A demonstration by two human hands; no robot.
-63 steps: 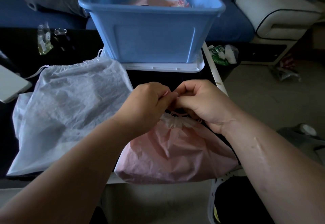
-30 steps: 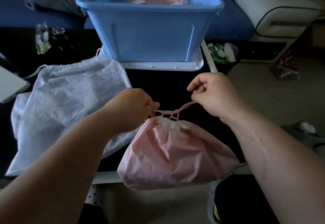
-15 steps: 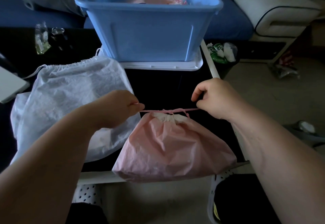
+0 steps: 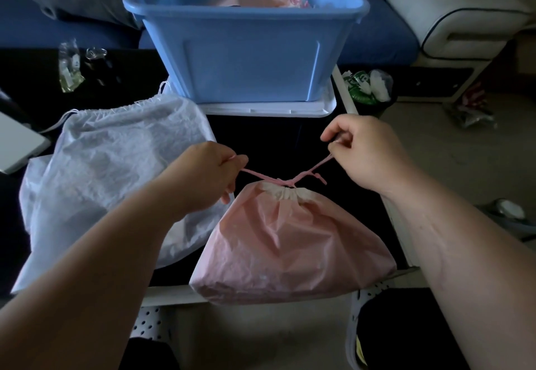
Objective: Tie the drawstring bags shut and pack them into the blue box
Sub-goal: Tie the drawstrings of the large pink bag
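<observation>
Dim counter [image 4: 275, 137]; at six o'clock, left hand [image 4: 203, 175] and right hand [image 4: 365, 152] fingers clamp crinkled pink plastic bag's [image 4: 290, 247] thin drawstring [image 4: 311, 171], knot indistinct.

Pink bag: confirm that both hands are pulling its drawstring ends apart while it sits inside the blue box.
Not inside. The head view shows the pink bag lying on the dark table in front of the blue box. The rest holds: the left hand and right hand each pinch an end of the drawstring, stretched apart.

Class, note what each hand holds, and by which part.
The left hand and right hand each pinch one end of the drawstring of the pink bag.
</observation>
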